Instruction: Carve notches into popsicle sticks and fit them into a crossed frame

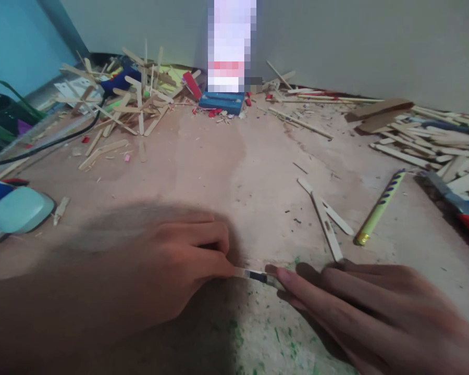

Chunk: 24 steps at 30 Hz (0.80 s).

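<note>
Low over the near middle of the table, a thin pale strip with a dark section [257, 276] spans the gap between my hands; its kind I cannot make out. My left hand [191, 255] is closed, pinching the strip's left end, with the fingers curled. At the other end, the fingertips of my right hand [359, 302] are closed on it, and they cover its tip. Just beyond the right knuckles lie two craft sticks [326, 224], one crossing the other; the longer one reaches the hand. A pale green pencil-like stick with dark marks [381, 208] lies farther right.
Loose craft sticks [140, 109] are heaped at the back left, and more sticks [422, 140] pile up at the right. A blue stand [221, 102] holds a blurred bright screen. At left are a pale green rounded block [21, 210] and a black cable [62, 136].
</note>
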### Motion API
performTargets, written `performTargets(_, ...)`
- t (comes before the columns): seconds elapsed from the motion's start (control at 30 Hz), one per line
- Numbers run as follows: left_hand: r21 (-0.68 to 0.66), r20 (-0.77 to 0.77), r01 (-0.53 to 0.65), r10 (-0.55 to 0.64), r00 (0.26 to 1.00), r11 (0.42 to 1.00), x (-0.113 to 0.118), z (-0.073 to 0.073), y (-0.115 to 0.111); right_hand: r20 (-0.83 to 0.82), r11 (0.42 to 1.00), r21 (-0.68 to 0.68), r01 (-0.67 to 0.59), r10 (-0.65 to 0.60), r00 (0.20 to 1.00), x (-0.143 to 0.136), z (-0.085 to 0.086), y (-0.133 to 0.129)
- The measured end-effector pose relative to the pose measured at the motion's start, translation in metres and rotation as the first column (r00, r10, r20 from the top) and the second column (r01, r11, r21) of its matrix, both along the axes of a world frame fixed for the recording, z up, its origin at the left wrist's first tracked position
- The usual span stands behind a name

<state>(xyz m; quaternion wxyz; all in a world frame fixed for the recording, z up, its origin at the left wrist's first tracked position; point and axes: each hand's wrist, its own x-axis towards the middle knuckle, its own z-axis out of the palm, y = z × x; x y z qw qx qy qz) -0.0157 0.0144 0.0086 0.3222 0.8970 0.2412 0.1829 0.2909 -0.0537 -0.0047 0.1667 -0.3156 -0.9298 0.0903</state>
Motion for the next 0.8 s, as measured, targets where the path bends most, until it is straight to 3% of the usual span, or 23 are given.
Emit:
performTargets(0.1,0.023,-0.023,-0.008,0.008,1.0,1.0,-0.0006,0.0006,0.0003,-0.006,0.998,-0.054,-0.035,0.035,0.999,0.0029,0.0007,0.0018)
performTargets(0.23,0.076,-0.041,0.018,-0.015,0.999,0.997,-0.0021,0.0015,0.0019,-0.024,1.0,-0.021,-0.001,0.001,1.0,0.0013,-0.0007,0.0033)
performTargets(0.6,0.047,-0.088,0.024,-0.02,0.996,0.999,-0.0028,0.005,0.0034,-0.067,0.998,-0.055,0.04,-0.043,0.997,-0.0004,-0.0039,0.0006)
performTargets(0.8,0.046,-0.081,0.0,0.003,0.997,0.999,-0.0035,0.0044,0.0014,-0.047,0.999,-0.051,0.002,-0.004,0.999,0.0024,-0.0017,0.004)
